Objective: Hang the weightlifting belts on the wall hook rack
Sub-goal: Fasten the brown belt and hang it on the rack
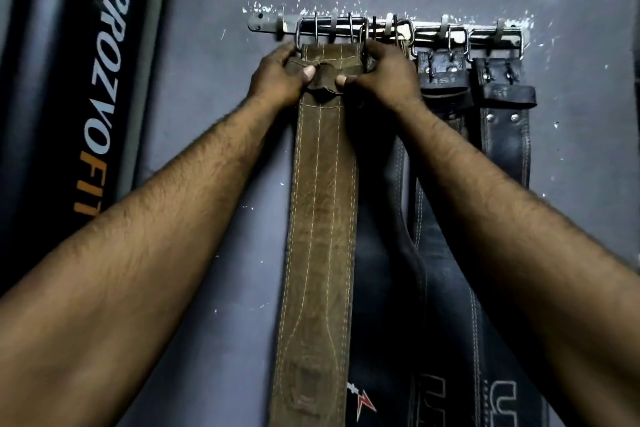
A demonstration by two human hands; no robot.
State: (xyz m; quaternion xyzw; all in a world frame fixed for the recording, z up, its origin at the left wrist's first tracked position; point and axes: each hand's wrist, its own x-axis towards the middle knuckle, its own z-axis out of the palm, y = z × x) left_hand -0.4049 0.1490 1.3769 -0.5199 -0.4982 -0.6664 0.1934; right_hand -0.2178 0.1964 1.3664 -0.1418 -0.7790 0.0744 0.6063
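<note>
A brown leather belt (322,205) with pale stitching hangs straight down the wall, its metal buckle up at the wall hook rack (381,28). My left hand (277,75) grips the belt's top left edge, thumb on its leather loop. My right hand (384,75) grips the top right edge, thumb also on the loop. Three dark belts hang to the right: one (388,253) partly hidden behind the brown belt and my right arm, a black one (441,80) under its buckle, and another black one (507,108) at the far right.
The rack is a metal bar screwed to a grey-blue wall (214,97); its leftmost hook (273,23) carries nothing. A tall black padded panel (79,80) with "PROZYOFIT" lettering stands at the left.
</note>
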